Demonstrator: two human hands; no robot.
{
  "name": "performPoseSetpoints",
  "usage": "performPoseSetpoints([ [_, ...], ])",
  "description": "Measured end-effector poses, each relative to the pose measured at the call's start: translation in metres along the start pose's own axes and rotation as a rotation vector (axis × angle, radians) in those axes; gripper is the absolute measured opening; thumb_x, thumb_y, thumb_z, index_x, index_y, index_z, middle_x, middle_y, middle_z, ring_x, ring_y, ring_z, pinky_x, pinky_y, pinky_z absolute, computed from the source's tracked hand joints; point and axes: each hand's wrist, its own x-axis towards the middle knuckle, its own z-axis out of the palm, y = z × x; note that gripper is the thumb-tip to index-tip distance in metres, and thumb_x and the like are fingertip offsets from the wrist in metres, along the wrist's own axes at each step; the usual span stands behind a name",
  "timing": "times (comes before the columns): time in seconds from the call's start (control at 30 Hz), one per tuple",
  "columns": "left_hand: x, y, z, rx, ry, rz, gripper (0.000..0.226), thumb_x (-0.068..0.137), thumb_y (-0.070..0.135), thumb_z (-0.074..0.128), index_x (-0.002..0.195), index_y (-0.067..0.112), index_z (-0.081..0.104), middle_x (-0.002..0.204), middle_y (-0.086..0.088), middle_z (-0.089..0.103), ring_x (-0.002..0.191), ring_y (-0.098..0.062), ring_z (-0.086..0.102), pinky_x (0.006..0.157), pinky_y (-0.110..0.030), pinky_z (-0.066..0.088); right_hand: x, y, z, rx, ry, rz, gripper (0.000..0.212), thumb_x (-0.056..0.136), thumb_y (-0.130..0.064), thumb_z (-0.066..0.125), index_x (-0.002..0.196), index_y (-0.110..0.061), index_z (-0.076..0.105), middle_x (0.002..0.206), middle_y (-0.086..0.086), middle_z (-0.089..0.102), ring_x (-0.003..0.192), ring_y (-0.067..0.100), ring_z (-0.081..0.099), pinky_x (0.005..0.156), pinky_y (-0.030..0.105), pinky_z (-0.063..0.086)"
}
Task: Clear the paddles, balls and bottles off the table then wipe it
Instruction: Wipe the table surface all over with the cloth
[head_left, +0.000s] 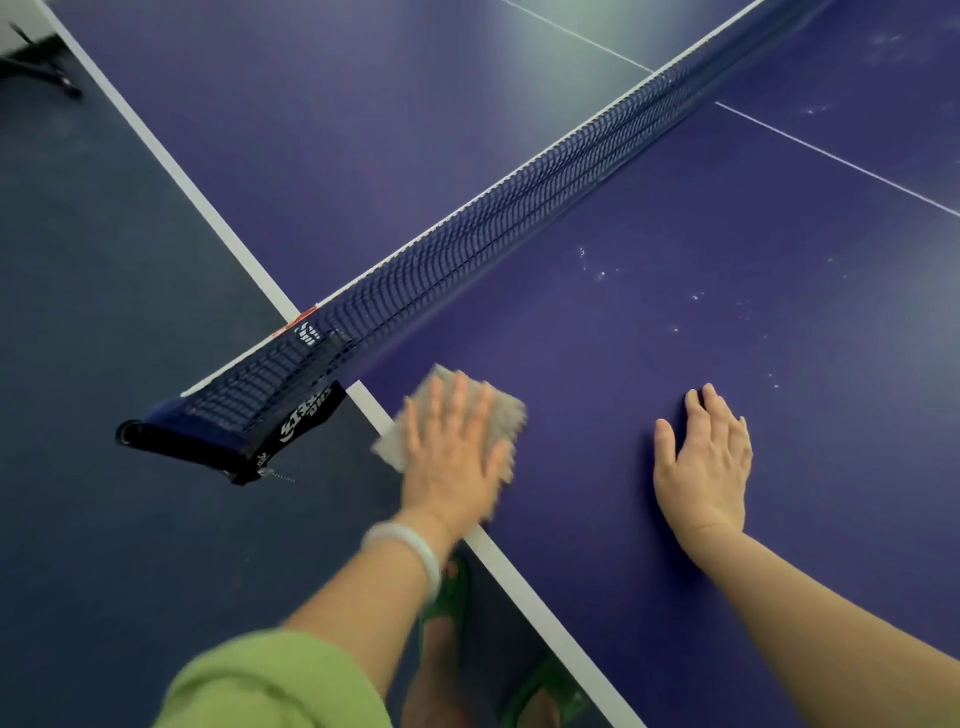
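The blue table-tennis table (649, 322) fills most of the view. A grey cloth (501, 408) lies on it near the white side line, just in front of the net. My left hand (449, 452) presses flat on the cloth with straight fingers; it is blurred. My right hand (706, 457) rests flat on the bare table surface to the right, fingers straight. No paddles, balls or bottles show on the table. Small white specks (597, 273) dot the surface beyond my hands.
The dark net (519, 218) runs diagonally across the table; its clamp post (234, 431) juts out over the floor at the left edge. The dark floor (104, 338) lies to the left. A black chair base (41, 73) stands at the top left.
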Motion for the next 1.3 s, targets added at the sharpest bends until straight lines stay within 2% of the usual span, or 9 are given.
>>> performPoseSetpoints([
  [0.13, -0.078, 0.082, 0.016, -0.055, -0.044, 0.456, 0.072, 0.095, 0.057, 0.034, 0.156, 0.024, 0.014, 0.164, -0.006, 0.001, 0.150, -0.032, -0.004, 0.113, -0.060, 0.010, -0.002, -0.002, -0.003, -0.001, -0.022, -0.003, 0.062, 0.099, -0.045, 0.027, 0.153, -0.014, 0.026, 0.162, 0.000, 0.015, 0.149, 0.021, 0.005, 0.123, 0.035, -0.002],
  [0.23, -0.067, 0.082, 0.015, -0.006, -0.033, 0.551, 0.070, 0.096, 0.060, 0.033, 0.156, 0.027, 0.015, 0.164, -0.003, 0.003, 0.151, -0.028, -0.003, 0.115, -0.055, 0.004, -0.001, -0.003, -0.006, -0.002, -0.027, -0.011, 0.061, 0.099, -0.044, 0.027, 0.153, -0.014, 0.025, 0.162, 0.000, 0.015, 0.149, 0.019, 0.004, 0.123, 0.033, -0.003],
  [0.47, 0.069, 0.022, -0.004, 0.027, -0.033, 0.154, 0.070, 0.089, 0.063, -0.003, 0.151, 0.032, -0.017, 0.162, 0.001, -0.019, 0.145, -0.022, -0.029, 0.118, -0.051, -0.012, -0.001, -0.003, -0.006, 0.016, -0.039, 0.035, 0.059, 0.100, -0.041, 0.034, 0.154, -0.018, 0.025, 0.162, -0.004, 0.015, 0.150, 0.020, 0.002, 0.123, 0.034, 0.001],
  [0.7, 0.162, 0.024, -0.017, -0.038, -0.025, -0.041, 0.071, 0.096, 0.059, 0.011, 0.155, 0.026, -0.011, 0.162, -0.004, -0.020, 0.146, -0.028, -0.024, 0.118, -0.055, -0.010, -0.001, -0.008, -0.005, -0.007, -0.006, 0.067, 0.065, 0.094, -0.049, 0.029, 0.151, -0.018, 0.032, 0.160, -0.006, 0.023, 0.148, 0.019, 0.006, 0.122, 0.037, 0.010],
  [0.87, 0.150, 0.067, -0.017, 0.004, -0.046, 0.429, 0.071, 0.096, 0.058, 0.012, 0.155, 0.025, -0.008, 0.162, -0.004, -0.017, 0.145, -0.027, -0.028, 0.118, -0.056, -0.010, 0.003, -0.012, -0.007, 0.000, -0.026, 0.116, 0.060, 0.095, -0.046, 0.040, 0.149, -0.021, 0.036, 0.158, -0.008, 0.026, 0.148, 0.020, 0.013, 0.121, 0.037, 0.013],
  [1.0, 0.129, 0.044, -0.009, -0.014, -0.063, 0.740, 0.069, 0.096, 0.058, 0.029, 0.156, 0.026, 0.015, 0.164, -0.001, 0.002, 0.151, -0.026, -0.008, 0.116, -0.054, 0.006, 0.034, -0.009, -0.015, -0.007, 0.052, 0.146, 0.057, 0.096, -0.039, 0.045, 0.147, -0.015, 0.041, 0.155, -0.002, 0.032, 0.145, 0.024, 0.020, 0.119, 0.040, 0.016],
  [1.07, 0.148, 0.024, -0.015, 0.017, -0.039, 0.646, 0.069, 0.096, 0.059, 0.026, 0.156, 0.026, 0.014, 0.164, -0.002, 0.004, 0.151, -0.027, -0.005, 0.116, -0.054, 0.007, 0.064, -0.007, -0.020, 0.009, 0.070, 0.181, 0.057, 0.098, -0.033, 0.049, 0.150, -0.012, 0.035, 0.158, 0.001, 0.028, 0.147, 0.024, 0.017, 0.121, 0.039, 0.012],
  [1.2, 0.213, 0.020, -0.030, 0.051, -0.070, 0.344, 0.070, 0.093, 0.062, 0.004, 0.149, 0.029, -0.023, 0.159, -0.002, -0.027, 0.142, -0.026, -0.034, 0.117, -0.052, -0.016, 0.110, -0.009, -0.020, 0.096, 0.127, 0.322, 0.057, 0.101, -0.034, 0.040, 0.152, -0.012, 0.029, 0.160, 0.001, 0.023, 0.148, 0.022, 0.014, 0.123, 0.038, 0.009],
  [1.3, 0.253, 0.053, -0.037, 0.010, -0.062, 0.256, 0.071, 0.097, 0.060, 0.010, 0.152, 0.026, -0.020, 0.159, -0.005, -0.028, 0.143, -0.029, -0.031, 0.117, -0.054, -0.014, 0.113, -0.009, -0.010, 0.055, 0.169, 0.361, 0.066, 0.096, -0.051, 0.026, 0.153, -0.016, 0.028, 0.160, -0.003, 0.023, 0.149, 0.020, 0.011, 0.123, 0.037, 0.010],
])
